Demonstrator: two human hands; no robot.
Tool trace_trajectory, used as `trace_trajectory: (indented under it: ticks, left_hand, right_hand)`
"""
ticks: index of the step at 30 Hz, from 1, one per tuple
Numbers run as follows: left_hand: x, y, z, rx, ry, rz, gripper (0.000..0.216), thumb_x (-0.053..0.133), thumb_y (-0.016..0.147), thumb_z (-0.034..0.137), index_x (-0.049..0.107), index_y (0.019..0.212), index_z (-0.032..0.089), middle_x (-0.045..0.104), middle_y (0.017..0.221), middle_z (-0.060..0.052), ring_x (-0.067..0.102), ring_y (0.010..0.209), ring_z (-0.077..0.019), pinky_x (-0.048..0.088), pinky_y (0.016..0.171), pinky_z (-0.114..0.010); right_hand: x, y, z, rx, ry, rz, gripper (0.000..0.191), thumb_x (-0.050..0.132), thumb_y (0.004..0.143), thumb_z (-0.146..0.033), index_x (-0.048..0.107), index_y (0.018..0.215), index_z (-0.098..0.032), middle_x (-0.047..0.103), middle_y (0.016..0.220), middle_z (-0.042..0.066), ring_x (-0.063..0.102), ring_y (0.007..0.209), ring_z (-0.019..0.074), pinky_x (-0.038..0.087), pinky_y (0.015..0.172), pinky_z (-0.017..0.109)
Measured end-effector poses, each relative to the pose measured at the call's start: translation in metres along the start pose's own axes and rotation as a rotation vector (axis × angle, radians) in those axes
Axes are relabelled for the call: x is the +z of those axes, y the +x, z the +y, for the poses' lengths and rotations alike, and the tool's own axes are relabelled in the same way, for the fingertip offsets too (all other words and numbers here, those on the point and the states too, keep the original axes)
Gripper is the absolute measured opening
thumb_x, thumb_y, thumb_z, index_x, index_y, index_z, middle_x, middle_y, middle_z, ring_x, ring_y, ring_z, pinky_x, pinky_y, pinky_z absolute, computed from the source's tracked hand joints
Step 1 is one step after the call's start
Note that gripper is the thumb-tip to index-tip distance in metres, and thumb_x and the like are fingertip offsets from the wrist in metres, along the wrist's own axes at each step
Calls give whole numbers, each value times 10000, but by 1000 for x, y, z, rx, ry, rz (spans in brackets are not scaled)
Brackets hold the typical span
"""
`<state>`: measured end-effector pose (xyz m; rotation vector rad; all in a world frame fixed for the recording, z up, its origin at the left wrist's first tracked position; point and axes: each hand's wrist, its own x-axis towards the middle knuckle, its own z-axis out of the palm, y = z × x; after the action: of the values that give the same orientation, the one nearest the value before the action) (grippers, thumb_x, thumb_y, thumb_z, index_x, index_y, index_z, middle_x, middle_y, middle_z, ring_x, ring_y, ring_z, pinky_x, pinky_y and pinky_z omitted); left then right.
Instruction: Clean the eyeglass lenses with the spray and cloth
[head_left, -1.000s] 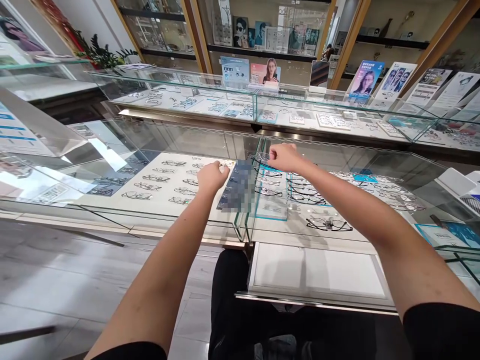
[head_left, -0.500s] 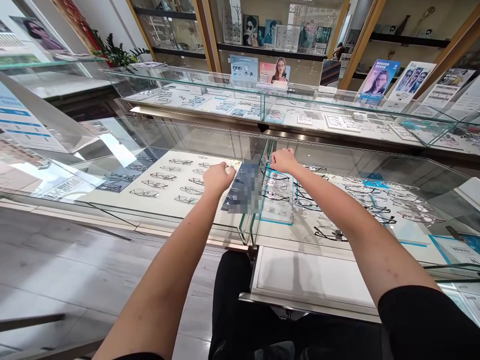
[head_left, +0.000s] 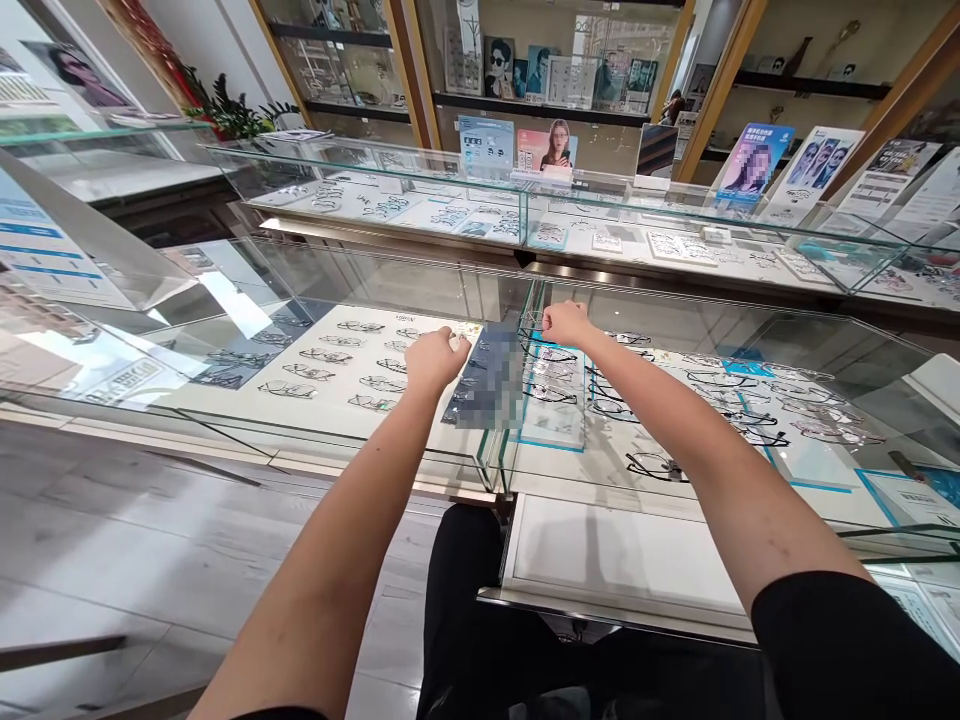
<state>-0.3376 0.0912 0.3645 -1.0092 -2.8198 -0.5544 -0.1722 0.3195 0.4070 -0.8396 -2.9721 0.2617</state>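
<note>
While both arms [head_left: 352, 500] [head_left: 675, 430] stretch forward, the hands [head_left: 433, 360] [head_left: 567, 324] curl.

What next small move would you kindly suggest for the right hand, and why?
I would probably lower the right hand slowly, clear of the dark-framed glasses on the blue-edged tray, because it seems near the tray's far end and its grip is hidden.
</note>
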Motion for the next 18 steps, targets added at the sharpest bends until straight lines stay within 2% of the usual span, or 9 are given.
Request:
trace_trajectory:
  ticks: [4, 12, 18]
  left_hand:
    - [0, 0, 0, 3, 0, 2, 376, 456, 1002, 497, 698, 1054, 214, 802, 1013, -187, 740, 986, -387, 413, 735, -405]
    - [1, 1, -1, 10, 5, -1, 360, 455, 1005, 486, 693, 1032, 216, 803, 1006, -179, 738, 1011, -388, 413, 732, -409]
    - [2, 2, -2, 11, 3, -2, 360, 459, 1012, 485, 692, 1043, 212, 795, 983, -180, 735, 998, -388, 425, 739, -401]
  right_hand:
    - [0, 2, 2, -3, -9, -4, 37, 676, 857, -187, 693, 879, -212, 786, 1098, 107, 595, 1218, 327, 354, 1096, 463]
    - [-2, -1, 1, -45, -61, 18, 78, 646, 908, -143, 702, 909, -198, 807, 1060, 119, 625, 1229, 310, 250, 1230, 497]
    - [-4, 2, 4, -68, -59, 8, 66, 681, 884, -166, 666, 934, -207, 811, 1084, 119, 667, 1204, 321, 351, 1172, 453]
